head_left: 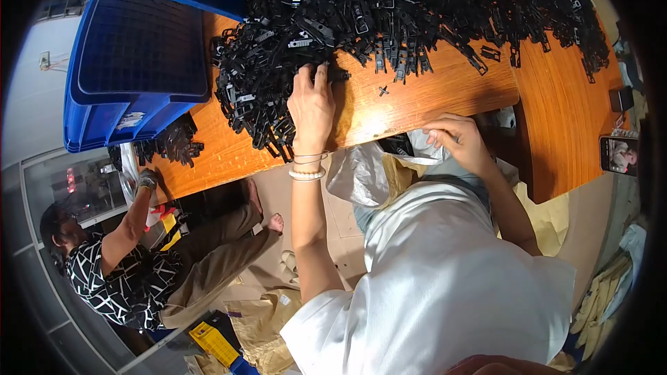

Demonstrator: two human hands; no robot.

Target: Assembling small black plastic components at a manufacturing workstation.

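My left hand point(311, 110) reaches over the table's front edge to a large heap of small black plastic parts point(253, 97). Its fingers curl down at the edge of the heap, and their tips are hidden, so what they pinch does not show. Below the edge my right hand point(460, 140) is closed with bent fingers at the rim of a white plastic bag point(358, 175). The bag hangs open at my lap, with black parts point(396, 144) showing in its mouth. A small black cross-shaped piece point(383, 91) lies alone on the wooden table point(389, 114).
A blue crate point(132, 107) stands at the table's left, near a smaller black heap point(174, 142). A co-worker's gloved hand point(148, 179) is beside that heap. At the right lies a phone point(618, 155). Brown paper bags point(260, 330) and a yellow bin point(214, 342) are on the floor.
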